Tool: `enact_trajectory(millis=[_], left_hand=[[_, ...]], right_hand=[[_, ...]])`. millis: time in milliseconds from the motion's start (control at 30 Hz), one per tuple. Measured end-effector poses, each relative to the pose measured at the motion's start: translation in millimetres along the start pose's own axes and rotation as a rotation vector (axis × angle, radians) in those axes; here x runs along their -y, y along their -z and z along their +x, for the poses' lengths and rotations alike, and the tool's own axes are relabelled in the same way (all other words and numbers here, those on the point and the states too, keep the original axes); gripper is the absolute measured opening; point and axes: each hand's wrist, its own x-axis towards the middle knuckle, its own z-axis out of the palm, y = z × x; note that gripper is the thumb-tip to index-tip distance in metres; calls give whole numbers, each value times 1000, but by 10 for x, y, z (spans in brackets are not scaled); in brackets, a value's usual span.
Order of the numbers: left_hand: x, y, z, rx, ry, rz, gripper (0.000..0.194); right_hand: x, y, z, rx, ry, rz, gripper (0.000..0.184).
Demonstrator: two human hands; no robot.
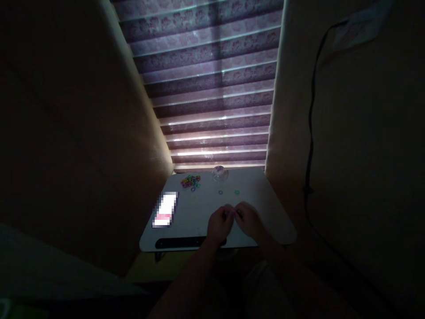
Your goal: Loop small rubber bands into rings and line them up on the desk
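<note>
My left hand (219, 225) and my right hand (249, 220) meet above the front half of a small white table (199, 212). Fingers of both are closed in a pinch, tips close together. Something small and pinkish may show between them, but dim light hides what it is. Just beyond the hands lie a bluish-purple ring (221, 192) and a green ring (237, 192), both small, resembling hair ties. Farther left is a pile of multicoloured rings (190, 181), with one loose purple ring (193, 189) beside it.
A clear, rounded container (219, 174) stands at the table's back edge. On the left lies a phone with a lit, pixelated screen (165, 209). A dark strip (179, 242) runs along the front edge. Walls flank the table; a pleated blind (212, 88) hangs behind, a cable (311, 119) at right.
</note>
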Motion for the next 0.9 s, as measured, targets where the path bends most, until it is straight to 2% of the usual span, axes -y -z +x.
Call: enact_trajectory(millis=[267, 533, 733, 900], left_hand=[[-9, -3, -8, -20, 3, -28, 26], [33, 5, 4, 35, 0, 44, 25], [58, 18, 18, 112, -33, 46, 31], [68, 6, 13, 95, -34, 41, 31]], right_hand=[[7, 5, -9, 19, -16, -1, 19], [-32, -20, -3, 68, 0, -12, 20], [-68, -34, 11, 33, -58, 37, 13], [-65, -21, 9, 49, -72, 74, 13]])
